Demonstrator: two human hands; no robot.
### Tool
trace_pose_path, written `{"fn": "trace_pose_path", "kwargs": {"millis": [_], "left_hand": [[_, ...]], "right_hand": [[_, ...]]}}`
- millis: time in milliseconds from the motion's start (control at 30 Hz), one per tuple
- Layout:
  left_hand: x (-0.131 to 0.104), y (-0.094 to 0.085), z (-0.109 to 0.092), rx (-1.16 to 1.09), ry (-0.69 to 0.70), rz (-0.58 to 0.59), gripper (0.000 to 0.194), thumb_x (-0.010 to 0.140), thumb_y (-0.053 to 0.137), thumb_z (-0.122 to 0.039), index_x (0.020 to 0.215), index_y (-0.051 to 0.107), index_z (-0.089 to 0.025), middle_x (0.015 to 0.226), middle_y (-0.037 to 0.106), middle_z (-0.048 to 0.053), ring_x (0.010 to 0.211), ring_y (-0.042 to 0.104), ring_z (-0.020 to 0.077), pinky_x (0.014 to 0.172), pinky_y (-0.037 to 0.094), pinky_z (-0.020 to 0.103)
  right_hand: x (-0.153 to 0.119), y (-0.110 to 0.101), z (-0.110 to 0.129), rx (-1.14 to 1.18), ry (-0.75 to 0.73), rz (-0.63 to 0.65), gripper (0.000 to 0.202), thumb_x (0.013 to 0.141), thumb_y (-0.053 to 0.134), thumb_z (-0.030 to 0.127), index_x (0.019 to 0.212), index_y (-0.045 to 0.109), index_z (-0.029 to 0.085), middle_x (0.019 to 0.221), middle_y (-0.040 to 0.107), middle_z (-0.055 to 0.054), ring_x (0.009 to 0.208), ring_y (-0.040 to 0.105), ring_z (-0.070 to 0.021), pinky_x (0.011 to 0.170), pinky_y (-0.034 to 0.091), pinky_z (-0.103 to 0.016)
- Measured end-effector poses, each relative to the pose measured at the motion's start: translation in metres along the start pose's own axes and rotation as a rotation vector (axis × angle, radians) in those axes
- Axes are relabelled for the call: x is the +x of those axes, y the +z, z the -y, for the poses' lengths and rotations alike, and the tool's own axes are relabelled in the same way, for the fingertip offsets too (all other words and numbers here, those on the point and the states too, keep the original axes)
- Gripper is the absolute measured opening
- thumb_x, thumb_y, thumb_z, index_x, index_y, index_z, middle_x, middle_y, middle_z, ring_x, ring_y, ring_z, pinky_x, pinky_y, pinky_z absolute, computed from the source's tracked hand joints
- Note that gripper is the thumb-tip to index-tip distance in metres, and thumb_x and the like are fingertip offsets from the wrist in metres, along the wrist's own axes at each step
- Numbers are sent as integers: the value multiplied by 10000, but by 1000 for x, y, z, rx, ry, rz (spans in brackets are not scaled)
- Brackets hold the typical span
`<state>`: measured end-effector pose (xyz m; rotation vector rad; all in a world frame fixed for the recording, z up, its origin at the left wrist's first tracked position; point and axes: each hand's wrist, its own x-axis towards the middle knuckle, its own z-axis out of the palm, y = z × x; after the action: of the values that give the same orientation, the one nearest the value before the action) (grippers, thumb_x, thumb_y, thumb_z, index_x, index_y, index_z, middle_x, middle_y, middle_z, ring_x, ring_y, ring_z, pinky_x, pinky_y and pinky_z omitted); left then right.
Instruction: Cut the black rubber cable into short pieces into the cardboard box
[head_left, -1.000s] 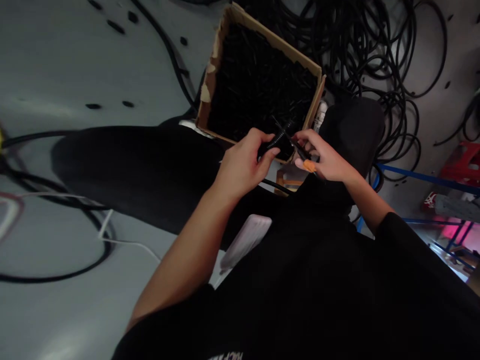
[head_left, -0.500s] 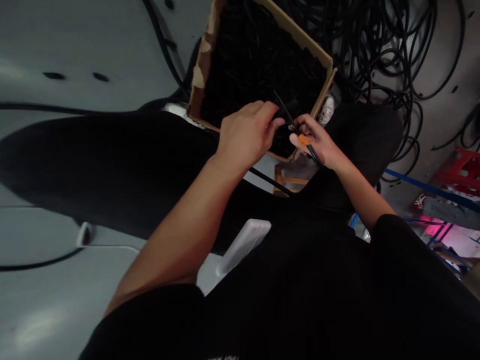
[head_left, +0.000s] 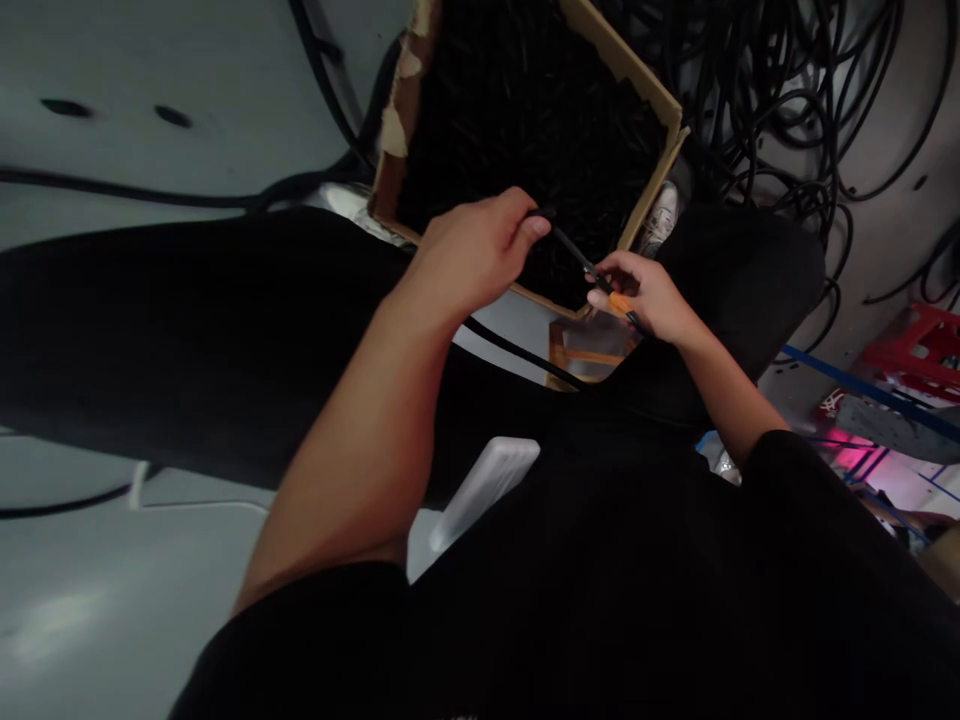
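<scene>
My right hand (head_left: 645, 292) is closed around what look like scissors (head_left: 619, 302) with orange and black handles. Their dark narrow blades point up and left toward my left hand (head_left: 480, 245). Between that hand's thumb and forefinger is pinched a small black piece (head_left: 546, 212), perhaps a bit of cable or rubber. The blade tip lies at or very close to this piece; whether they touch I cannot tell. Both hands are over the near edge of a cardboard box (head_left: 652, 85) filled with many small black pieces (head_left: 525, 120).
Coiled black cables (head_left: 787, 130) lie on the floor at the upper right. A black cable (head_left: 517, 348) passes under my left forearm. Beyond my right leg is a red stool (head_left: 919, 340). A white rounded object (head_left: 487, 490) is by my lap. Loose black bits (head_left: 172, 116) dot the floor.
My left hand has shifted slightly left, away from the right one, with the small black piece showing at its fingertips. The scissors have tilted flatter toward it. The view has shifted slightly.
</scene>
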<state>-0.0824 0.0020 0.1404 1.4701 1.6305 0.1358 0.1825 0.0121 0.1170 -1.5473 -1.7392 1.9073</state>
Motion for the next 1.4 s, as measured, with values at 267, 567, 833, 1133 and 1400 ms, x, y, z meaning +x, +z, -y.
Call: {"fn": "trace_pose_path", "kwargs": {"millis": [267,567,833,1133,1400], "left_hand": [[19,26,36,-548,114,-32,503,1190,563,-714,1323,710,-251,1172,807,88,1139,761,334,1068,600,530],[28,42,41,-696,152,-99,564,1019,885,-724,1162,603,-256,946,812,-7,969,800,234,893,643,447],[25,51,29,-491,222,-179,382,966,924,-553,1115,704,-278,1157,871,55,1317,796,366,1112,660,513],[31,62,36,-361,221,-175,282,1017,791,-460,1235,739,-287,1141,869,76,1176,839,371,1094,648,490],[32,54,33,-518,204,-178,412,1012,811,-663,1271,752,-349,1307,859,63,1424,725,386,1229,557,543]], "right_hand": [[5,0,-7,73,0,-36,706,1036,779,875,1434,649,306,1302,704,-94,985,757,-234,813,753,-412],[8,-1,-1,-68,-88,40,792,1010,775,910,1458,641,270,1415,694,-138,1185,713,-289,985,747,-470],[13,6,-1,-54,-40,11,728,1017,768,917,1289,631,255,1072,642,-43,913,666,-211,788,705,-385],[27,2,-11,-175,7,-28,709,937,860,888,1076,562,259,893,549,12,859,571,-199,719,611,-354],[22,3,-7,-129,64,-51,576,986,862,758,1133,634,250,903,629,-20,856,693,-245,734,707,-438]]}}
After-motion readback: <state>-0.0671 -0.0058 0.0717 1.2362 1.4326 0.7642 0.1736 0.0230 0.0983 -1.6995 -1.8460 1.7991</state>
